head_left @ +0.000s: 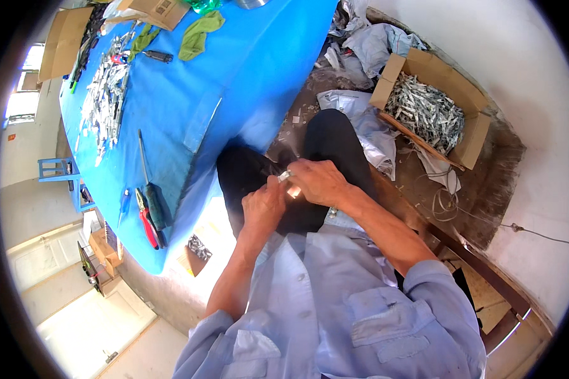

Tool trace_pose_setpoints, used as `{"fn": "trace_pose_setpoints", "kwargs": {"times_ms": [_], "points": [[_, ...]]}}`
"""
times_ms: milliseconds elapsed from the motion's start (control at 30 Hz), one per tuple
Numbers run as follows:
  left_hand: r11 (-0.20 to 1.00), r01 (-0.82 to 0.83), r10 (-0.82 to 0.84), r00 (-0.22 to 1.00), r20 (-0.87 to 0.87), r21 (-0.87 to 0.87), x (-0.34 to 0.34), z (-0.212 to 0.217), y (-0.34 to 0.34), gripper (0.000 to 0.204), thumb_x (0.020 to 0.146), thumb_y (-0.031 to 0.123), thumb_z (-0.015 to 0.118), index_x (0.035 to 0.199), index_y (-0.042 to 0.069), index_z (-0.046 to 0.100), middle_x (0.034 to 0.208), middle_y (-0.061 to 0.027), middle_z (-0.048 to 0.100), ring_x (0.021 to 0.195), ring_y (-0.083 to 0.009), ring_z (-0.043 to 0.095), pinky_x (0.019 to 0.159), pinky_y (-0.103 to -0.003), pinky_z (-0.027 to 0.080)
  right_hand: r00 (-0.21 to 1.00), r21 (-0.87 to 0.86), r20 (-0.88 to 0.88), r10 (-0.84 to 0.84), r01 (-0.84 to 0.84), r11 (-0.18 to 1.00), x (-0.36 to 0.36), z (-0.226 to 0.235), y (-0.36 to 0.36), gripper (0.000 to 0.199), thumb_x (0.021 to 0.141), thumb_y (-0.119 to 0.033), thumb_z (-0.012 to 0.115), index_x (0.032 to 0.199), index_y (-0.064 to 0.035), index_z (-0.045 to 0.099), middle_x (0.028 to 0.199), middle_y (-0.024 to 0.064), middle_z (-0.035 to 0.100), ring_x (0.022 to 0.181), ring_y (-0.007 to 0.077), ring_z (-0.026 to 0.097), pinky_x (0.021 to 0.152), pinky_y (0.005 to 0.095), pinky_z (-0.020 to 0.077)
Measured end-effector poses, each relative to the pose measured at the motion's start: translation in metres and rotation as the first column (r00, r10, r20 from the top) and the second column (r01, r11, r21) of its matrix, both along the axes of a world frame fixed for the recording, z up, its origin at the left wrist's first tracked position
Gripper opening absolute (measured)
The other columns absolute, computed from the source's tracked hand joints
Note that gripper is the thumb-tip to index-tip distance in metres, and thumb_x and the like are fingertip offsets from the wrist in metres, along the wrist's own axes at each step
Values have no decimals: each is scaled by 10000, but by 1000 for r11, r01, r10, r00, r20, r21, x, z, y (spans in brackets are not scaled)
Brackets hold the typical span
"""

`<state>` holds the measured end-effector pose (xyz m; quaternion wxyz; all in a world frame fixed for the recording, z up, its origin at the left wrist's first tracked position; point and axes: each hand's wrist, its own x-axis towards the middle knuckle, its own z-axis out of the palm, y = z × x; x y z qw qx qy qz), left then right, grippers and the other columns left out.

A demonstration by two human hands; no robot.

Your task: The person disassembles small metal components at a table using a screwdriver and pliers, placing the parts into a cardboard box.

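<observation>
Over my lap, my left hand (263, 203) and my right hand (322, 182) meet with their fingers closed on a small silvery-white strip (285, 175). The fingertips cover most of it, so its exact kind cannot be told. Similar thin silver and dark strips lie in a long pile (107, 95) on the blue-covered table (171, 120) to the left. Near the table's close edge are a long screwdriver with a dark green handle (155, 205), red-handled pliers (148, 227) and a small blue screwdriver (125, 203).
At the right, an open cardboard box (477, 139) holds many strips. Crumpled plastic bags (360, 126) lie between it and the table. Green cloths (201, 36) and a dark-handled tool (157, 56) rest at the table's far end. A thin cord (537, 232) runs along the right wall.
</observation>
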<state>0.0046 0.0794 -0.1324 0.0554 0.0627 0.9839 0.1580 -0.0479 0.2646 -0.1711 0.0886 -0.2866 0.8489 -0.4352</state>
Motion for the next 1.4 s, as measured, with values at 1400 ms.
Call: {"fn": "trace_pose_setpoints", "kwargs": {"times_ms": [1400], "points": [[824, -381, 302, 922, 244, 419, -27, -50, 53, 212, 1065, 260, 509, 1113, 62, 454, 887, -305, 676, 865, -535, 653, 675, -611, 487, 881, -283, 292, -372, 451, 847, -7, -10, -16, 214, 1023, -191, 544, 1147, -25, 601, 999, 243, 685, 944, 468, 652, 806, 506, 523]]}}
